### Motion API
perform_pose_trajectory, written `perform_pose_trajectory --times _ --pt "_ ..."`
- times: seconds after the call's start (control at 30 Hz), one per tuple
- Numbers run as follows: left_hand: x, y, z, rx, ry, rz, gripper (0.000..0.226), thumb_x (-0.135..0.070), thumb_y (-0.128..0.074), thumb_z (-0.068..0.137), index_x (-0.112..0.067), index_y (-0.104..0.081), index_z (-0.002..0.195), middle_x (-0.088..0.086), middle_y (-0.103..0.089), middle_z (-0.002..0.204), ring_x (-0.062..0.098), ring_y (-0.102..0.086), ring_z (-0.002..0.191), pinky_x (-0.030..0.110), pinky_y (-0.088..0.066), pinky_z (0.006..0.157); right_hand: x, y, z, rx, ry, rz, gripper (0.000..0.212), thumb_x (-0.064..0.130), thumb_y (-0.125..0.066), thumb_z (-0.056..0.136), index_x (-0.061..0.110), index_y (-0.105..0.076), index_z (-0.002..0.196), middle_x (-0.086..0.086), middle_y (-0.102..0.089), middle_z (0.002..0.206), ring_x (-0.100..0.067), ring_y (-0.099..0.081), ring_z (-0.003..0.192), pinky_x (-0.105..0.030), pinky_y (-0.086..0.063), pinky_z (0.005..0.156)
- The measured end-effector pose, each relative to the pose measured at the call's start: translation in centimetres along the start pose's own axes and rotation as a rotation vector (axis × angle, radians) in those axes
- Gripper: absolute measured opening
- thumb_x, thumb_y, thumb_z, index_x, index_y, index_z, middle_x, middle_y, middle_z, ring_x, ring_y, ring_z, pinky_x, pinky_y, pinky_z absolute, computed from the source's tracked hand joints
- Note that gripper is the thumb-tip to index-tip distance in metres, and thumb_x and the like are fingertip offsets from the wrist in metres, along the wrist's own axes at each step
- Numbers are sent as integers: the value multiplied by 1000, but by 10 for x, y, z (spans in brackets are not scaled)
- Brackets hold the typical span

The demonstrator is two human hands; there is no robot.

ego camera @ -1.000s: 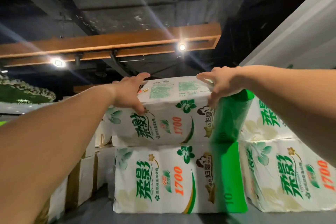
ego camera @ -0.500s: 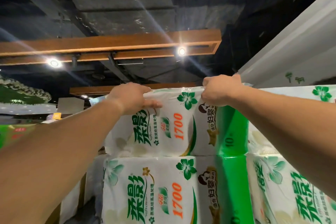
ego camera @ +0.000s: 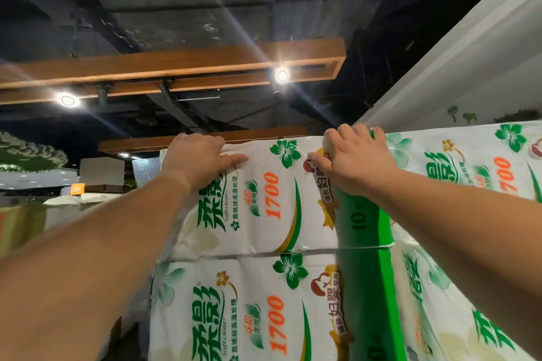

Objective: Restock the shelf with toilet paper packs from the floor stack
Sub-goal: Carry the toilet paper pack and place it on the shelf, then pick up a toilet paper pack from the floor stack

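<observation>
My fingers (ego camera: 347, 130) and those of my left hand (ego camera: 195, 160) curl over the top edge of the upper pack (ego camera: 272, 199), reading "Softclear 1700", stacked on the lower pack (ego camera: 264, 308). Another pack (ego camera: 475, 161) sits at three o'clock. Both hands have hooked further over since earlier.

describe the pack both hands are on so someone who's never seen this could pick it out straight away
Find the stack of white and green toilet paper packs below the wooden ceiling beam. The top pack sits in the upper row on the lower pack, beside the right-hand pack. It alone has the left hand and right hand curled over its top edge.
</observation>
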State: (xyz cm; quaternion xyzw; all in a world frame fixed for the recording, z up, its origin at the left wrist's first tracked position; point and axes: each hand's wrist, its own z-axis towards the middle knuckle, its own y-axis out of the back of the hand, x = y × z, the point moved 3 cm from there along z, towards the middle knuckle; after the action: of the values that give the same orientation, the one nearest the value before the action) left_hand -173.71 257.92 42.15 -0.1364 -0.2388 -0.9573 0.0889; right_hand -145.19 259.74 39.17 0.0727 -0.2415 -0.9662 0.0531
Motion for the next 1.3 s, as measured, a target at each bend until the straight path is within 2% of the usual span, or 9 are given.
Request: perform_pose_trajectory --times 0.13,0.37,0.47,0.57,0.63,0.7,0.77,0.87,1.3 --pt "3 -16 1 -45 40 -1 69 -84 -11 84 -27 -49 75 -6 -57 73 12 -53 67 34 -42 65 -1 -14 -2 -60 -7 -37 69 74 -16 96 25 -42 136 -3 -49 129 -30 -41 125 -56 -22 114" --pt "1 -23 -7 -107 75 -53 60 -74 -2 91 -31 -40 74 -9 -49 70 14 -49 68 37 -38 74 -7 -25 -2 -148 29 21 58 68 -17 98 27 -43 131 -2 -51 128 -29 -41 122 -53 -21 114" --pt "0 -21 -8 -86 93 -86 66 -74 0 88 -28 -47 81 -6 -55 76 17 -51 74 41 -44 82 -8 -24 -2 -139 43 15 61 67 -15 97 26 -42 133 -4 -51 129 -29 -40 123 -53 -19 116" --pt "-1 -27 -11 -48 84 -118 77 -74 -6 91 -24 -59 115 5 -68 113 24 -59 103 48 -42 104 -9 -21 -4 -63 32 -3 65 66 -13 99 25 -33 146 -8 -42 146 -31 -25 142 -54 -8 122" --pt "-4 -33 -20 -7 116 -105 74 -67 -14 99 -21 -32 154 9 -40 158 29 -34 146 52 -19 122 -6 -17 -6 24 -3 -25 70 65 -11 101 26 -16 159 -8 -17 166 -31 0 155 -56 4 123" --pt "-13 -36 -34 32 140 -124 71 -63 -15 101 -28 -1 162 4 -3 171 29 0 157 54 -1 125 0 -11 -15 91 -33 -41 73 66 -11 101 26 -1 162 -6 7 170 -31 17 154 -58 10 122" --pt "-27 -33 -51 65 125 -139 74 -67 -15 99 -35 11 160 0 14 170 29 15 155 56 6 123 6 -6 -32 129 -37 -9 74 66 -14 101 27 4 162 -6 15 169 -33 21 153 -60 10 121" --pt "-53 -17 -73 122 60 -164 77 -74 -14 95 -39 13 159 -3 19 169 28 21 154 58 8 122 1 -1 -68 173 -41 39 71 66 -15 101 33 4 161 -5 16 169 -35 21 152 -61 10 121" --pt "-236 89 -151 255 86 -222 77 -74 -23 96 -41 6 160 -5 11 170 29 15 155 58 8 122 -166 61 -218 322 -46 28 72 67 -15 100 31 -5 161 -5 11 170 -35 11 154 -61 -1 121"
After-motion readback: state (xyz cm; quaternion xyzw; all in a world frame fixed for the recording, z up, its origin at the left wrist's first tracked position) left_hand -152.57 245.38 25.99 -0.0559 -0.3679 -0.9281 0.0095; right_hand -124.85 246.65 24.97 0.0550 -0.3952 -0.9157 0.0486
